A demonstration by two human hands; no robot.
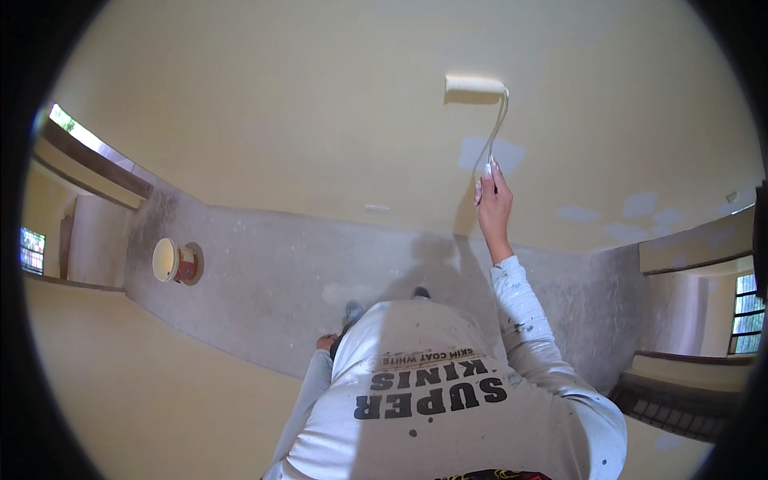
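My right hand is raised in front of me, its fingers closed round the handle of a paint roller. The roller's pale cream sleeve lies against or very near the yellow wall; I cannot tell which. Its bent wire frame runs from the sleeve's right end down to my grip. Below the sleeve, a whitish patch shows on the wall behind the wire. Down at my left side hangs my left hand, partly hidden by my shirt, its fingers not clear.
On the grey concrete floor at the left stands a paint bucket with a pale inside. More whitish patches mark the wall to the right. Barred windows and a dark railing lie at the far right.
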